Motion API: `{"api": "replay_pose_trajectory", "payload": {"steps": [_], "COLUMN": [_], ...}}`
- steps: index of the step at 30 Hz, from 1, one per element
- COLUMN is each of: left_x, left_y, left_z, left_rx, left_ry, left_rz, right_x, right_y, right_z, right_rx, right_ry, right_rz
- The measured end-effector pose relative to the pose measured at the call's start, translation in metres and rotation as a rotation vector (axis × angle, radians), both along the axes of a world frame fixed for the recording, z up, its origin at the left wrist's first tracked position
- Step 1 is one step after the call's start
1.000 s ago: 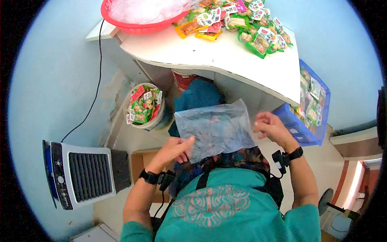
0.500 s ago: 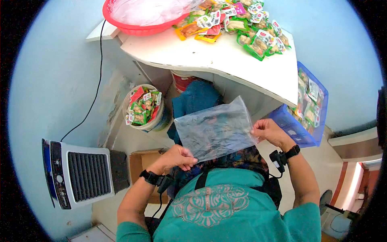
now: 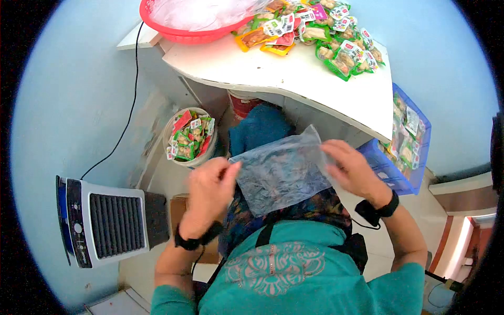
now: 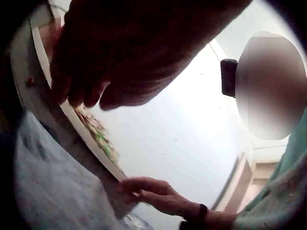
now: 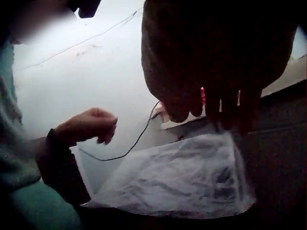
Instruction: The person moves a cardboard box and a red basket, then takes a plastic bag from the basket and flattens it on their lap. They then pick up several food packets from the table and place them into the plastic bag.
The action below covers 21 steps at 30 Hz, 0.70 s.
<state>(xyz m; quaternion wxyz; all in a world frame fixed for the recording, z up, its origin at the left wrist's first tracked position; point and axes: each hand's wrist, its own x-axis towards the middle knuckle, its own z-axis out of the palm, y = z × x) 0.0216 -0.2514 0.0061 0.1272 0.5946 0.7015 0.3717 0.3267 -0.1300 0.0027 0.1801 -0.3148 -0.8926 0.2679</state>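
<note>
A clear plastic bag [image 3: 278,173] lies spread over the person's lap, flat and wrinkled. The left hand [image 3: 210,184] is blurred, its fingers bent and its thumb overlapping the bag's upper left corner in the head view. In the right wrist view that left hand [image 5: 93,125] appears above the bag [image 5: 177,177]; I cannot tell whether it pinches anything. At the bag's right edge, the right hand [image 3: 352,168] has its fingers extended and thumb apart. Its fingers look dark in the right wrist view, with tips right at the bag's top corner.
A white table [image 3: 325,94] bears several food packets [image 3: 344,58] and a red basket [image 3: 197,34] holding clear plastic. A bucket of packets [image 3: 178,118] stands left, above an air cooler [image 3: 113,220]. A blue crate [image 3: 386,168] with packets stands right.
The left hand has risen from the bag's lower left edge toward its upper left corner. The right hand reached the right edge, pinched it, then opened its fingers and moved up slightly.
</note>
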Motion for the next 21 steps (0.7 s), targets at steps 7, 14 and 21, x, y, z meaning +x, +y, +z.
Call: {"api": "replay_pose_trajectory", "payload": {"steps": [7,14,21], "left_x": [0.073,0.056,0.056], "left_y": [0.014,0.02,0.027], "left_z": [-0.089,-0.126,-0.139], "left_rx": [0.18,0.058,0.056], "left_ry": [0.272,0.261,0.223], "left_rz": [-0.319,-0.225,-0.256], "right_x": [-0.047,-0.036,-0.035], "right_y": [-0.004,0.012,0.025], "right_z": [-0.053,-0.088,-0.118], "right_rx": [0.259,0.131,-0.151], "right_ry": [-0.166,-0.128,0.094], "right_rz": [0.328,0.239,0.275]}}
